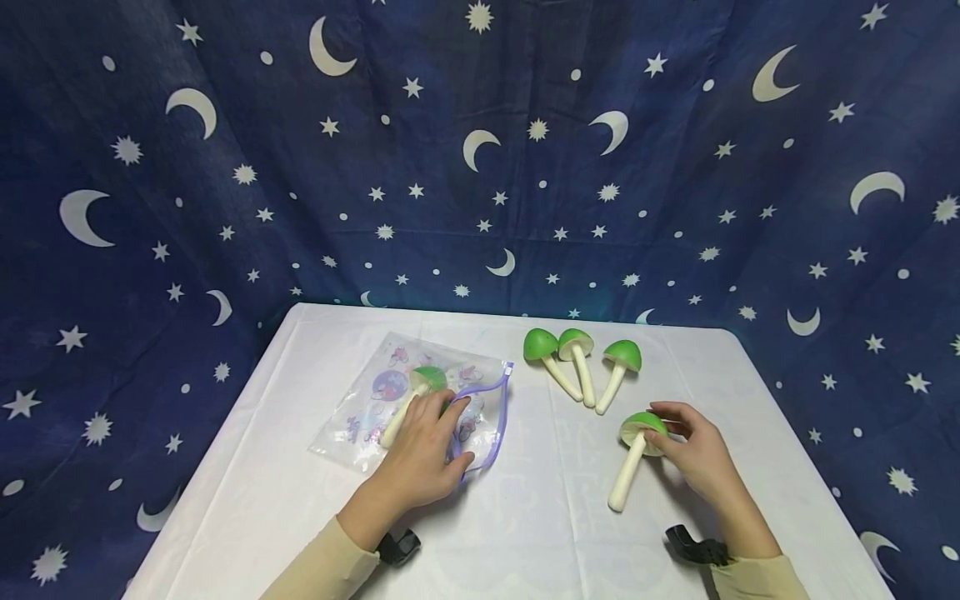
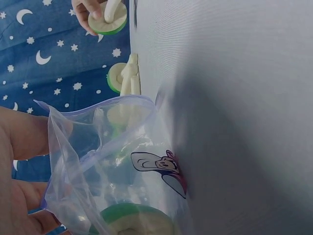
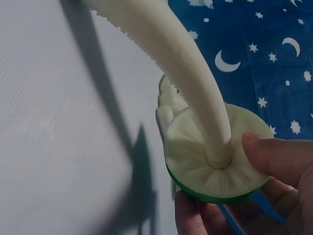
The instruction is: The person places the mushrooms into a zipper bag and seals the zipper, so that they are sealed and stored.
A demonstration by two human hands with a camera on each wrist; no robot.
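My right hand pinches a toy mushroom by its green cap, thumb on the pale underside and fingers round the rim. The long cream stem of this mushroom points away from the palm. On the left, my left hand grips the upper layer of a clear zip bag at its purple-edged mouth. The mouth gapes toward the right. Inside the bag lies another green-capped mushroom, partly hidden by the hand. The left wrist view shows its green cap through the plastic, beside a printed cartoon figure.
Three more green-capped mushrooms lie close together at the back of the white-covered table, right of the bag. A dark blue curtain with moons and stars hangs behind the table.
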